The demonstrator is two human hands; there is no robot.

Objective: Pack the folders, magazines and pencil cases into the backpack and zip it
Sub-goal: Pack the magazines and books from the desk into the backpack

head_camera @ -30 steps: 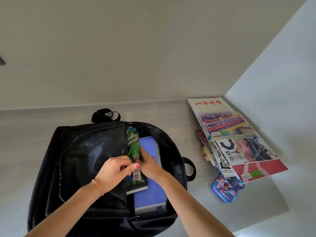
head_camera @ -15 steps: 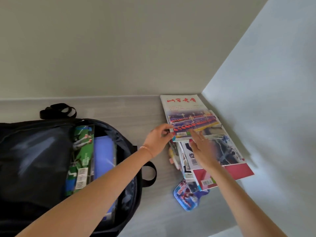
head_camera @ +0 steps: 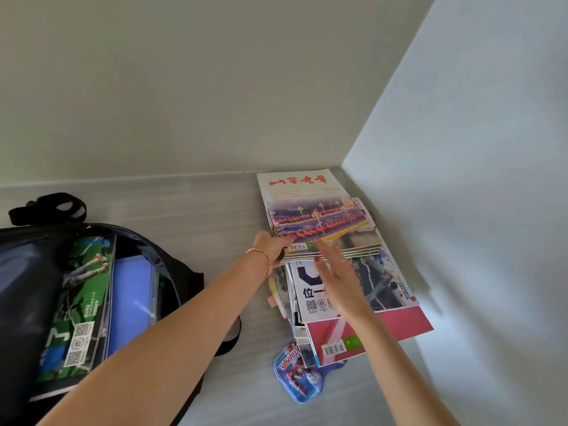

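Against the grey tabletop's [head_camera: 196,207] far right corner, our left hand [head_camera: 270,245] pinches the top magazine bundle's [head_camera: 319,219] near-left corner while our flat, empty right hand [head_camera: 336,273] should slide underneath, supporting it toward the open backpack [head_camera: 27,272] at left.

Your left hand [head_camera: 272,245] grips near-left corner of top magazines [head_camera: 319,216]; right hand [head_camera: 336,279] flat, fingers straight, over the lower magazine stack [head_camera: 368,321]. Open backpack [head_camera: 24,272] at left w/ green magazine [head_camera: 81,302] + blue folder [head_camera: 132,299] inside.
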